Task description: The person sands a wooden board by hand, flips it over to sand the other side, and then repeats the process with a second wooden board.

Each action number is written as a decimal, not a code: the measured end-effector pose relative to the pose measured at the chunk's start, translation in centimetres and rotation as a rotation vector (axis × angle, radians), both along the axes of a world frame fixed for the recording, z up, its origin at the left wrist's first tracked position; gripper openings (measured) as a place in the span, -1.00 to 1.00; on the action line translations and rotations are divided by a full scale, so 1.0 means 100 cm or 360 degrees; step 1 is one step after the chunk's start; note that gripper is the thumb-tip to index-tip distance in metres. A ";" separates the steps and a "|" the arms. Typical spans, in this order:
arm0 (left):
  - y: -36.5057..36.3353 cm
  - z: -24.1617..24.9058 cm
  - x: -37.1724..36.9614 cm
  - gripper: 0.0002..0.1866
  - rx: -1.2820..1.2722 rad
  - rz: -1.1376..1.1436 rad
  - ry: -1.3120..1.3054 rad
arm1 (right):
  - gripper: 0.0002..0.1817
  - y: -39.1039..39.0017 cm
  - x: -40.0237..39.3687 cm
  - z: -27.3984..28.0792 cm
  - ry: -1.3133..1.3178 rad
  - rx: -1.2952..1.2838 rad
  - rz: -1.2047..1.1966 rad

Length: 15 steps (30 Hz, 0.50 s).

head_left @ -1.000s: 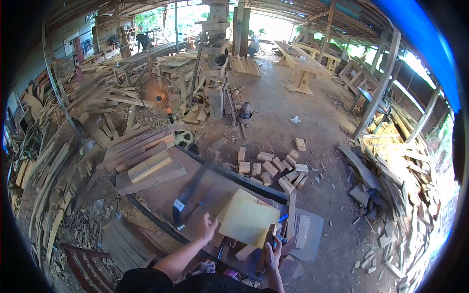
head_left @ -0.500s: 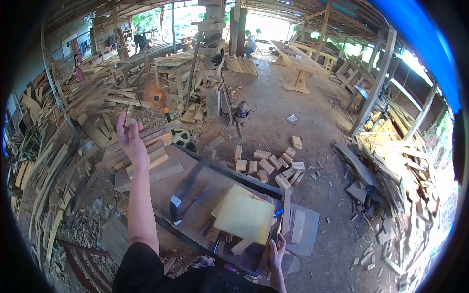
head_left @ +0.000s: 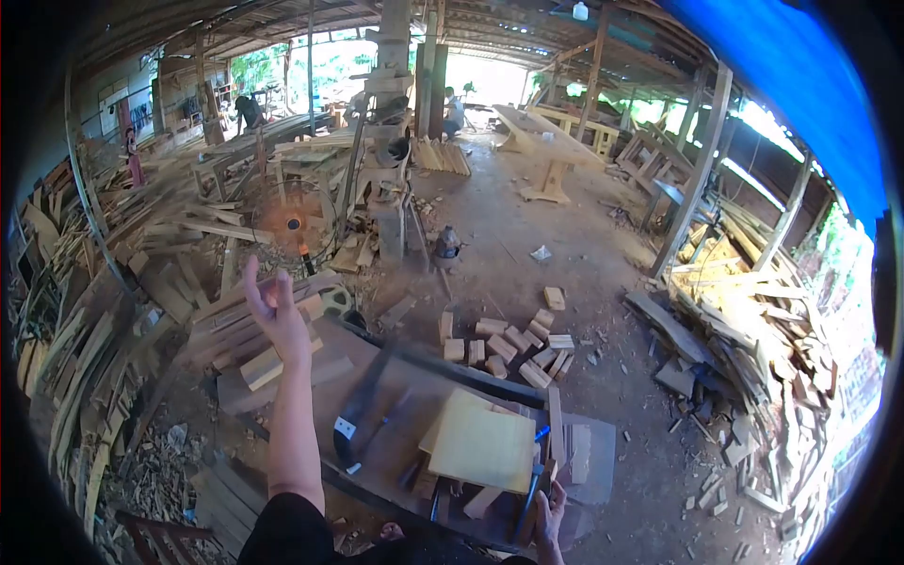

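Observation:
My left hand (head_left: 282, 320) is raised in front of me with its fingers apart and nothing in it. Behind it lie stacked wooden planks (head_left: 268, 365) at the far left end of the workbench (head_left: 377, 452). My right hand (head_left: 550, 516) is low at the bench's right edge, fingers curled by the lower end of an upright wooden strip (head_left: 555, 428); what it grips is hard to make out. A pale square board (head_left: 482, 443) lies on other wood pieces beside it. A dark curved tool or belt (head_left: 353, 410) and a thin rod (head_left: 384, 417) rest on the bench.
Several small wood blocks (head_left: 516, 344) lie on the floor beyond the bench. An orange-centred fan (head_left: 294, 224) stands ahead to the left. Scrap wood piles (head_left: 753, 358) line the right side. Farther back are a large wooden table (head_left: 551, 141) and other people (head_left: 250, 113).
The view has shifted, with the bench sitting lower in the frame. My left hand has moved right and down, across the planks. My right hand stays near the bench's edge.

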<state>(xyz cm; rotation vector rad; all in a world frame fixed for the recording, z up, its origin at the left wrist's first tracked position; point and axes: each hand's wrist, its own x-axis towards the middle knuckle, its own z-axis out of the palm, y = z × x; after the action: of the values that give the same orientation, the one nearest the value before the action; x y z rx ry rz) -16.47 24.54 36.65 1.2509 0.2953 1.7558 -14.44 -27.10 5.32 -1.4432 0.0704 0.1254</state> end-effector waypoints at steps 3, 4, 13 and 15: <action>0.010 -0.028 -0.012 -0.51 -0.0059 0.0005 0.0130 | -0.41 0.030 -0.016 0.026 0.0138 0.0053 -0.0014; 0.016 -0.049 -0.017 -0.53 -0.0111 -0.0061 0.0293 | -0.41 0.042 -0.018 0.029 0.0097 -0.0017 0.0001; 0.015 -0.242 -0.080 -0.62 -0.0399 -0.0437 0.1135 | -0.40 0.118 -0.051 0.044 0.0079 -0.0158 0.0365; -0.007 -0.266 -0.089 -0.63 -0.0598 -0.0694 0.1255 | -0.38 0.118 -0.051 0.041 0.0069 -0.0150 0.0396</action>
<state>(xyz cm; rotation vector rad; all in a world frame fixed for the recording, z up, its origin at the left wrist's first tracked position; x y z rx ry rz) -25.39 23.89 10.09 1.5303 0.7035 0.7387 -19.54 -15.32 9.47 -1.5396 -0.0692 0.3609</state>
